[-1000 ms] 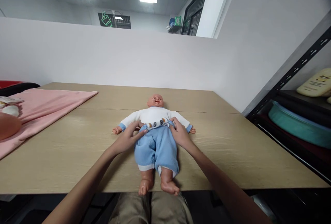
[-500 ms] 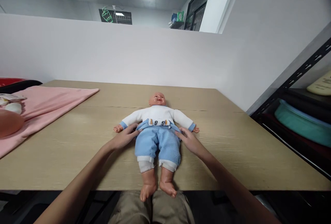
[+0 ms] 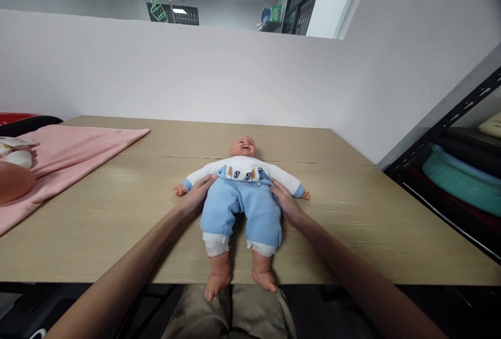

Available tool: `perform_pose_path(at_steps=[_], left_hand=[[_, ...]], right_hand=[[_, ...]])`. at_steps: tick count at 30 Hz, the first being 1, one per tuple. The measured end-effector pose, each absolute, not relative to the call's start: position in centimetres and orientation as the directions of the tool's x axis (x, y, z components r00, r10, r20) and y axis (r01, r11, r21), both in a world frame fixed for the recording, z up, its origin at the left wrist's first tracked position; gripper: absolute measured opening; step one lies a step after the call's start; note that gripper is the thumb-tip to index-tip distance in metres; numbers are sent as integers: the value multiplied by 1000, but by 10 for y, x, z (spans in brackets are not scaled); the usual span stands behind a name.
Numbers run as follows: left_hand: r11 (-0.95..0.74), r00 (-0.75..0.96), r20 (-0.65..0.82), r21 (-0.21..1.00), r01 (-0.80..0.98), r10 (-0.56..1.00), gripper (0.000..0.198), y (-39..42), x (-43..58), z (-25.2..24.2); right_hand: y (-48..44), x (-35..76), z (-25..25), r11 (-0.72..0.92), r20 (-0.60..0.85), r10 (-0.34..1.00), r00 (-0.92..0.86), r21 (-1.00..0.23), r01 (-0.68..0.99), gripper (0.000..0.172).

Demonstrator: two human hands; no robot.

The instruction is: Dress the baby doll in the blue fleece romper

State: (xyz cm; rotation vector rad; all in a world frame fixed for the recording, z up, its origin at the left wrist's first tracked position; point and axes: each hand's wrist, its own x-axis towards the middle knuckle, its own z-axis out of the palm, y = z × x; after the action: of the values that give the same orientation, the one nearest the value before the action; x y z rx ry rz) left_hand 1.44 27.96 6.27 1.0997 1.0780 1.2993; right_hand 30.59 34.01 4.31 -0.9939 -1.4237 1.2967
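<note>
Doll lies face-up, probably for access, left hand and right hand flanking blue pants, finger grip unclear.

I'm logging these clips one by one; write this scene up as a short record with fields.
Doll: face up on the table, feet at the near edge
Top: white
Trousers: blue
Left hand: at one side of the trousers' waist
Right hand: at the other side
Pink cloth: on the table, picture left
Shelf: dark, picture right

Arms outstretched (bare); left hand, right hand apart
</note>
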Motion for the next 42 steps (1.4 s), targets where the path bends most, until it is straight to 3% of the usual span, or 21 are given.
perform_pose_path(at_steps=[10, 14, 20, 26, 29, 34, 38, 42], left_hand=[[-125, 167, 121, 992, 9, 978, 42, 299, -11, 100], [-179, 366, 108, 970, 166, 924, 46, 320, -8, 112], [-226, 512, 63, 938, 262, 856, 41, 335, -16, 129], [-77, 376, -2, 978, 194, 926, 40, 349, -15, 113], [-54, 363, -50, 961, 271, 930, 40, 355, -14, 110], [-136, 375, -5, 927, 348, 927, 39, 358, -10, 114], [-112, 322, 20, 956, 271, 947, 38, 354, -2, 108], [-86, 87, 78, 992, 96, 993, 38, 347, 11, 89]], right_hand=[[355, 317, 98, 362, 260, 864, -431, -915, 175, 27], [375, 299, 110, 419, 253, 792, -556, -887, 193, 36], [395, 283, 88, 380, 280, 860, -427, -909, 170, 44], [390, 289, 80, 409, 309, 905, -292, -820, 401, 40], [404, 291, 86, 398, 273, 900, -340, -832, 386, 44], [432, 298, 90, 359, 230, 887, -402, -889, 285, 50], [438, 301, 77, 324, 236, 903, -359, -922, 210, 49], [433, 296, 62, 290, 246, 934, -259, -946, 147, 49]])
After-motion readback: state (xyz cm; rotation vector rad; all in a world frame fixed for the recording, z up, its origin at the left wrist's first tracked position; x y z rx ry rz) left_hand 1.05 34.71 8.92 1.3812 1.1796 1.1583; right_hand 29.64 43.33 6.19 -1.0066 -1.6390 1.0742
